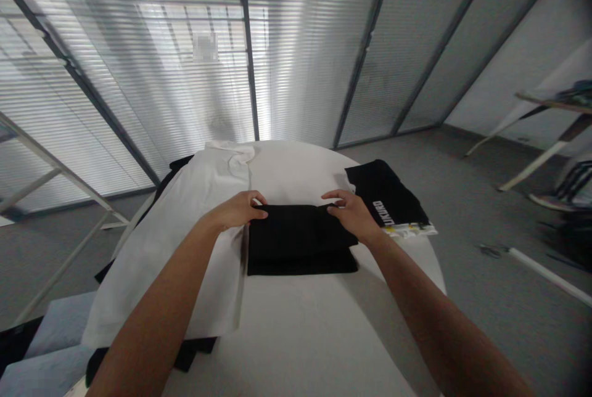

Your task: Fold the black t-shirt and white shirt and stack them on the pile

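Note:
A folded black garment point(296, 240) lies on the white round table in front of me, its layers forming a flat rectangle. At its far left corner, my left hand point(241, 209) pinches the cloth between thumb and fingers. My right hand point(348, 212) grips the far edge near the right corner, thumb on top of the cloth. Left of the garment, a white garment point(185, 230) is spread flat and partly covers dark cloth. To the right is a folded black garment with white lettering point(386, 193), lying on a white and yellow patterned piece.
The round white table point(300, 329) curves away at the far and right edges. A metal frame point(69, 181) stands left, near grey-blue padded items point(60, 326). Glass partitions with blinds point(305, 52) are behind. Another table point(555, 101) and a white pole point(550, 274) are at the right.

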Tool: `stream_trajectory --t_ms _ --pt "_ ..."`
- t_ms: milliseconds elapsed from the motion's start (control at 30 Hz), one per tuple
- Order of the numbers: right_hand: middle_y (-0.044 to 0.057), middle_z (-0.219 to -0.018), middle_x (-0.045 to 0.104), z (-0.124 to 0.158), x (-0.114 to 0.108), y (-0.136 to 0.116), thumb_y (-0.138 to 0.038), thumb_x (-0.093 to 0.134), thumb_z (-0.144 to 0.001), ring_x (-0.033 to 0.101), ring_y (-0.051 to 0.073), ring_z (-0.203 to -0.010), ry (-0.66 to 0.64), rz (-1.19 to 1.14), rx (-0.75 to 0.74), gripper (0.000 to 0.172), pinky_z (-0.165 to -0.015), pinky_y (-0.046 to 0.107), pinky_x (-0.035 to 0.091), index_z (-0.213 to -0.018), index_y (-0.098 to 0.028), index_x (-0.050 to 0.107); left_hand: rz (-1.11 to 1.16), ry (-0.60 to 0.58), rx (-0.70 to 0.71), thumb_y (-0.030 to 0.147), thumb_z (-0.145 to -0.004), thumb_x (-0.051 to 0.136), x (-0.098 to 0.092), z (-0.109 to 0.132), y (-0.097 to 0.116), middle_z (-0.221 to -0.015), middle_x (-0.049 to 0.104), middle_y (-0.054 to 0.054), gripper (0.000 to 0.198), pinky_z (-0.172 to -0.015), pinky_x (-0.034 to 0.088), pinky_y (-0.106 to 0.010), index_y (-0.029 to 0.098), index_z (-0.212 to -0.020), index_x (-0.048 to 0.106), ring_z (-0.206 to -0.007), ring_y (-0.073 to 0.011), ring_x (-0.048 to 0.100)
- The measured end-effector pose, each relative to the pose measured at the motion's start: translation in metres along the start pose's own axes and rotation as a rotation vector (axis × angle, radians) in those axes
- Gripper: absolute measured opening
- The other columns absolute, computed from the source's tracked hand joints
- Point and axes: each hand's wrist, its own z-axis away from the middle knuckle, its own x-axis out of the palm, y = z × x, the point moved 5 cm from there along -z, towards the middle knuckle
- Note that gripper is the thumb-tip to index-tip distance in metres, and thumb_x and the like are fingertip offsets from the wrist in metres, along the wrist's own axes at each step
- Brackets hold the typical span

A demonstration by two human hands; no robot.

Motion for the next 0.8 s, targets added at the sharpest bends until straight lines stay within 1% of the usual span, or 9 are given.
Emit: stream_trajectory --t_ms 133,267,333,400,500,567,667,733,800 --pt "0.003 -0.083 0.068 0.0 -0.001 0.01 -0.018 0.059 -0.069 0.063 0.016 -0.075 -0.034 -0.059 0.121 0.033 -0.071 0.028 0.048 -0.101 -0.019 0.069 0.044 0.016 -0.034 0.044 -0.071 0.067 -0.003 0.0 -0.002 -0.102 0.064 -0.007 0.048 -0.058 0.044 -0.025 0.02 -0.111 0.057 -0.073 -0.0151 0.059" --pt "0.005 -0.096 0.069 0.003 0.003 0.007 -0.016 0.058 -0.071 0.063 0.019 -0.085 -0.093 0.201 0.044 0.026 -0.08 0.032 0.048 -0.093 -0.02 0.07 -0.204 -0.053 -0.027 0.04 -0.075 0.063 -0.001 0.005 0.001 -0.111 0.063 -0.01 0.05 -0.072 0.048 -0.031 0.02 -0.12 0.056 -0.085 -0.0203 0.063" --pt "0.007 -0.098 0.068 0.007 0.002 0.0 -0.019 0.057 -0.074 0.062 0.023 -0.092 -0.021 0.398 -0.003 0.024 -0.085 0.037 0.047 -0.094 -0.02 0.069 -0.447 0.023 -0.012 0.039 -0.08 0.058 0.001 0.01 0.011 -0.114 0.062 -0.014 0.047 -0.085 0.046 -0.036 0.017 -0.121 0.057 -0.098 -0.0259 0.061" --pt "0.009 -0.103 0.066 0.013 0.001 -0.012 -0.023 0.055 -0.078 0.058 0.027 -0.102 0.108 0.528 -0.095 0.025 -0.091 0.041 0.045 -0.1 -0.02 0.068 -0.67 0.184 -0.011 0.04 -0.085 0.05 0.008 0.016 0.025 -0.118 0.059 -0.018 0.045 -0.092 0.042 -0.043 0.016 -0.123 0.056 -0.111 -0.0321 0.055" --pt "0.011 -0.113 0.064 0.025 0.012 -0.033 -0.028 0.049 -0.087 0.053 0.027 -0.113 0.166 0.574 -0.283 0.032 -0.099 0.042 0.04 -0.113 -0.018 0.063 -0.807 0.364 0.02 0.044 -0.092 0.037 0.037 0.022 0.042 -0.127 0.055 -0.019 0.048 -0.096 0.039 -0.048 0.017 -0.129 0.052 -0.121 -0.0347 0.047" --pt "0.011 -0.125 0.06 0.034 0.027 -0.041 -0.03 0.041 -0.092 0.049 0.026 -0.121 0.075 0.579 -0.363 0.039 -0.104 0.041 0.037 -0.126 -0.017 0.057 -0.828 0.382 0.099 0.046 -0.094 0.034 0.066 0.02 0.044 -0.138 0.047 -0.02 0.054 -0.103 0.033 -0.049 0.015 -0.136 0.046 -0.132 -0.0354 0.037" --pt "0.009 -0.144 0.047 0.044 0.052 -0.041 -0.035 0.032 -0.097 0.036 0.026 -0.135 -0.099 0.652 -0.386 0.046 -0.11 0.046 0.028 -0.14 -0.022 0.046 -0.855 0.407 0.177 0.043 -0.095 0.029 0.099 0.014 0.034 -0.148 0.038 -0.02 0.058 -0.112 0.015 -0.057 0.011 -0.143 0.038 -0.139 -0.037 0.026" --pt "0.008 -0.148 0.041 0.048 0.063 -0.035 -0.04 0.027 -0.099 0.033 0.027 -0.138 -0.187 0.707 -0.369 0.049 -0.11 0.049 0.025 -0.143 -0.025 0.042 -0.856 0.427 0.196 0.041 -0.095 0.027 0.109 0.009 0.026 -0.148 0.039 -0.019 0.058 -0.114 0.006 -0.057 0.011 -0.145 0.035 -0.139 -0.0355 0.027" --pt "0.008 -0.149 0.04 0.047 0.068 -0.028 -0.043 0.023 -0.1 0.033 0.028 -0.138 -0.227 0.739 -0.352 0.051 -0.11 0.051 0.024 -0.144 -0.025 0.041 -0.851 0.434 0.211 0.042 -0.096 0.026 0.109 0.006 0.02 -0.147 0.041 -0.017 0.058 -0.115 0.004 -0.056 0.013 -0.146 0.035 -0.139 -0.0339 0.029"
